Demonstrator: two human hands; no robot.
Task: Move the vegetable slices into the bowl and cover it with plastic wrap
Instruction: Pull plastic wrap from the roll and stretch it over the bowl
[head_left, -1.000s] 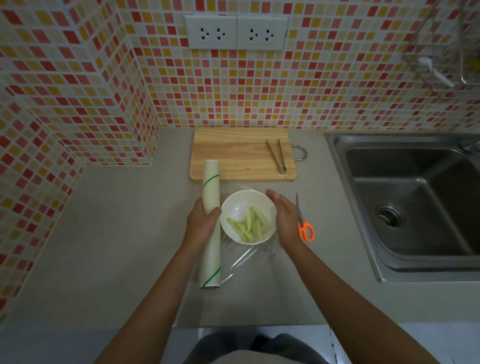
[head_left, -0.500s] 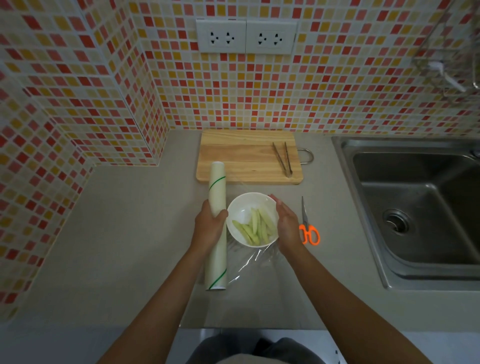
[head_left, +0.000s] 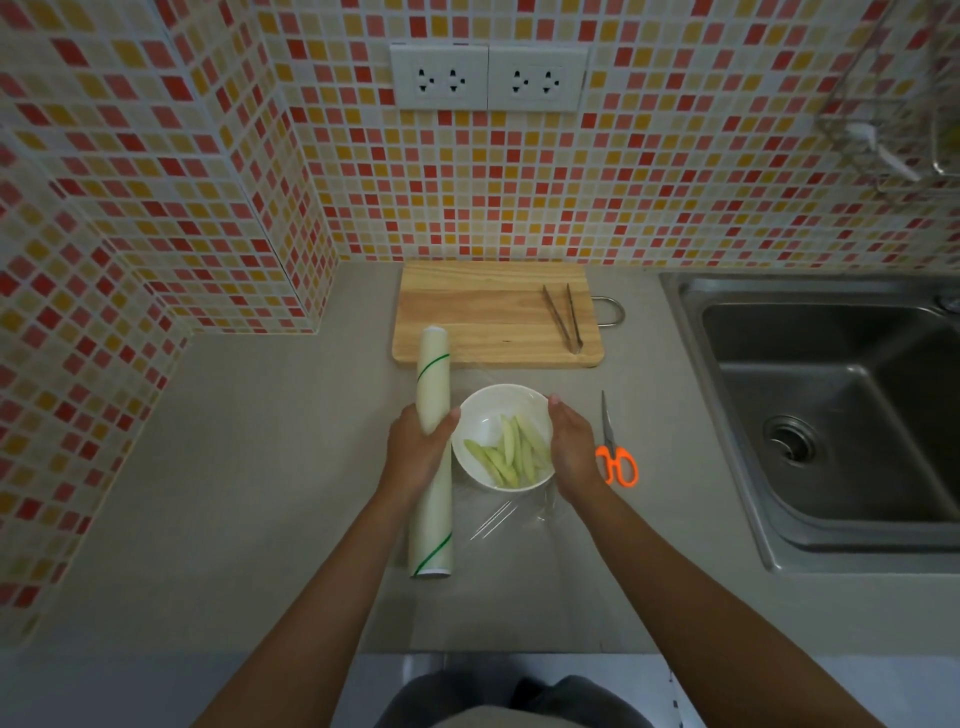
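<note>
Nearest the camera, the roll of plastic wrap (head_left: 432, 457) lay on the counter (head_left: 234, 493) with its long axis running straight away from the person, near end toward the body, far end almost at the cutting board (head_left: 496, 314). The left hand (head_left: 418, 452) was wrapped over its middle, fingers curled down around the tube. Just right of the roll sat the white bowl (head_left: 501, 436), touching or nearly touching it, with the pale green vegetable slices (head_left: 511, 452) already inside, so I'd say that half of the job was done. A clear sheet of film (head_left: 511, 519) ran from the roll across and under or over the bowl, hard to say which; wrinkles showed on the near side. The right hand (head_left: 574, 449) was flat against the bowl's right wall, fingers straight and together, not gripping anything as far as I could tell. So the bowl sat between both hands. Orange-handled scissors (head_left: 613, 447) lay just right of that hand, blades pointing away, so the right hand was clearly closer for the cut. Tongs (head_left: 563, 325) lay on the board. No readable text anywhere; the roll only had green stripes.
</note>
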